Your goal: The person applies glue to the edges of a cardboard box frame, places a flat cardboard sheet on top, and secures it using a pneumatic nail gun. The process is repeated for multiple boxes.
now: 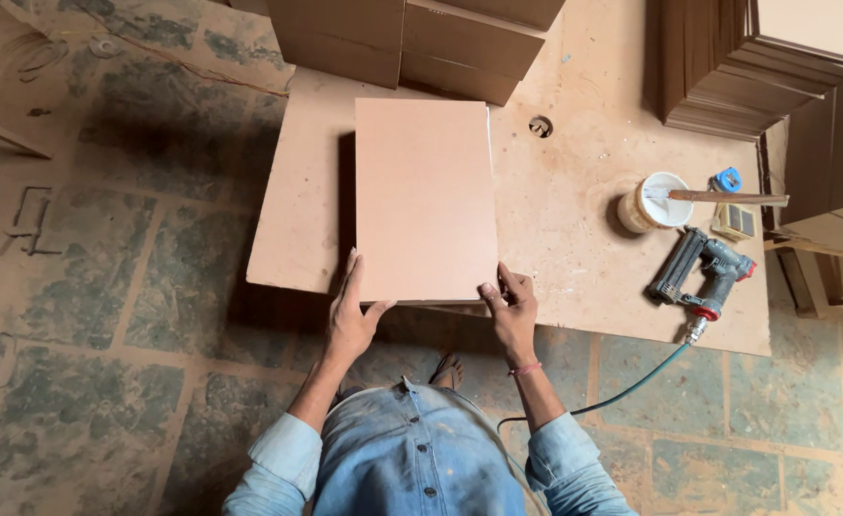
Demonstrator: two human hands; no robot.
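Note:
A flat rectangular brown board (425, 196) is held over the worktable (574, 210), its long side running away from me. My left hand (352, 315) grips its near left corner, thumb under the edge. My right hand (510, 308) grips the near right corner, thumb on top. The board casts a dark shadow to its left, so it sits raised above the tabletop or on something hidden beneath it.
A pneumatic nail gun (703, 275) with a green hose (631, 387) lies at the table's right. Beside it stand a white glue pot (652, 203) with a stick, a small blue object (726, 180) and stacked boards (736, 67). More panels (412, 43) lie at the back.

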